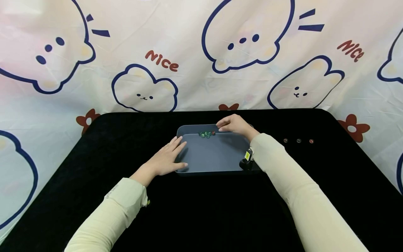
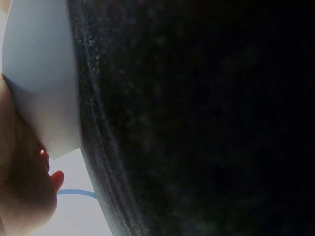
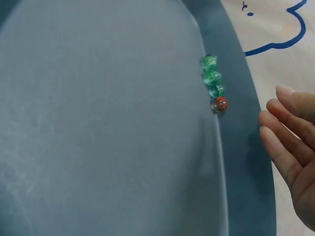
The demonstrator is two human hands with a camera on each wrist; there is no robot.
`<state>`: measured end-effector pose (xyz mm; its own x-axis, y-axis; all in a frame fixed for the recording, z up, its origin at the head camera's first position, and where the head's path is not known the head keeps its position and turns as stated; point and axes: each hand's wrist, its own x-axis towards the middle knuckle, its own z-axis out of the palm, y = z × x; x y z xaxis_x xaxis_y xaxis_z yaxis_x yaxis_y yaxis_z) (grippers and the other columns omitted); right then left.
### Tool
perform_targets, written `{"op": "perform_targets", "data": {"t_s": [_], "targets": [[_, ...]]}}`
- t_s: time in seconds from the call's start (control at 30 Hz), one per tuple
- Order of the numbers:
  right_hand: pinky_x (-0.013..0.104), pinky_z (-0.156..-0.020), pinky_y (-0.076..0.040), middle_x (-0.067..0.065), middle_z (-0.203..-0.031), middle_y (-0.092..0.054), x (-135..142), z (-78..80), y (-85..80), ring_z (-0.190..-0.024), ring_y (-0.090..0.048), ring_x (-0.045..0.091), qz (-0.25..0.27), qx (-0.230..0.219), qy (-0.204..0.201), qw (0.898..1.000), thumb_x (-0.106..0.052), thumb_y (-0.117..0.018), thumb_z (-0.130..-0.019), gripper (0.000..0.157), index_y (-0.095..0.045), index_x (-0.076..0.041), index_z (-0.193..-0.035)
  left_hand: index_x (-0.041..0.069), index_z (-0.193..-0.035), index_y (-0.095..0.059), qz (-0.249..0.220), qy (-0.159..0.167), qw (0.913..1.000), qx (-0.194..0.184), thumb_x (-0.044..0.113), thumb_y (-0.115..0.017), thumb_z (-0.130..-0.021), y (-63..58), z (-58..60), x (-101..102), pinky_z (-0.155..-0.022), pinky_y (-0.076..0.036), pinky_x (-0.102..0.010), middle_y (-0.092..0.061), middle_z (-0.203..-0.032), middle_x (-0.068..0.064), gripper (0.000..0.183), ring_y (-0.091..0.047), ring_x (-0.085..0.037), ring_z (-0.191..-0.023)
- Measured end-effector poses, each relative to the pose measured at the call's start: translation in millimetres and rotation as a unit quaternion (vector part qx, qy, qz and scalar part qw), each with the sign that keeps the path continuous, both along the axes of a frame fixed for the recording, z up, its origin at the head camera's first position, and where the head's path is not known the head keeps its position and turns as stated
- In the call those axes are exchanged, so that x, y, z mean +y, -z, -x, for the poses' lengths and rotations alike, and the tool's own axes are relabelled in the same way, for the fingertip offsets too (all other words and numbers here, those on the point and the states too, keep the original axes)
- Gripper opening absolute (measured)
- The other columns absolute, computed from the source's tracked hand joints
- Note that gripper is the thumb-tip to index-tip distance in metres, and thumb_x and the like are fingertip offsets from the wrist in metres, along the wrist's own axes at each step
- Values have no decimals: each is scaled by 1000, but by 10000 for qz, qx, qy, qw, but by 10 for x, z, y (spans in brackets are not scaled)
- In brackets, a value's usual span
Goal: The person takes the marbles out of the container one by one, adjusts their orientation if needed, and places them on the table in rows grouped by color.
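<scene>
A grey-blue tray (image 1: 217, 154) lies on the black table. Along its far wall sits a cluster of green glass marbles (image 1: 205, 134), with a reddish-brown marble (image 1: 213, 133) at its right end. My left hand (image 1: 165, 157) rests on the tray's left rim, fingers spread and the thumb near the front corner. Over the far rim, right of the cluster, is my right hand (image 1: 234, 124), fingers slightly bent and nothing showing between them. The right wrist view has this hand (image 3: 295, 147) beside the far wall, apart from the green marbles (image 3: 211, 76) and reddish-brown marble (image 3: 221, 103).
Right of the tray, three small round reddish and dark pieces (image 1: 298, 140) lie in a row on the black tabletop (image 1: 195, 210). Behind the table hangs a pale curtain (image 1: 189, 31) with cartoon prints. A black wrist camera (image 1: 246, 162) overlaps the tray's front right corner in the head view.
</scene>
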<state>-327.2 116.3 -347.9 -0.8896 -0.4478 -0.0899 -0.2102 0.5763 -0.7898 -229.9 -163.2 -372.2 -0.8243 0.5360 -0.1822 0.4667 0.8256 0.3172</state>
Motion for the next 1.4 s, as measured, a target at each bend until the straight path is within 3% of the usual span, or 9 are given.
{"op": "perform_targets", "data": {"t_s": [0.27, 0.9, 1.4], "targets": [[29, -77, -44, 10, -108, -58, -86, 83, 108, -98, -54, 19, -187, -145, -177, 9996, -6, -62, -79, 34, -58, -3, -112, 12, -140, -14, 3, -32, 10000, 3, 51, -45, -83, -6, 8, 0, -101, -8, -44, 0, -144, -7, 75, 8, -20, -129], [28, -75, -45, 8, -108, -59, -238, 85, 132, -98, -53, 18, -1167, 326, -588, 9909, -6, -63, -78, 33, -59, -5, -111, 14, -140, -11, 46, -45, 9998, -161, 55, -42, -83, 15, 21, -16, -101, -8, -44, 3, -144, -5, 76, 11, -18, -128], [32, -80, -42, 8, -103, -61, -277, 52, 114, -97, -52, 20, -2007, 955, -896, 9709, -6, -61, -80, 28, -62, -5, -108, 13, -140, -12, 9, -25, 9999, -113, 52, -43, -84, 6, 10, -14, -101, -8, -45, 2, -144, -6, 75, 10, -19, -129]]}}
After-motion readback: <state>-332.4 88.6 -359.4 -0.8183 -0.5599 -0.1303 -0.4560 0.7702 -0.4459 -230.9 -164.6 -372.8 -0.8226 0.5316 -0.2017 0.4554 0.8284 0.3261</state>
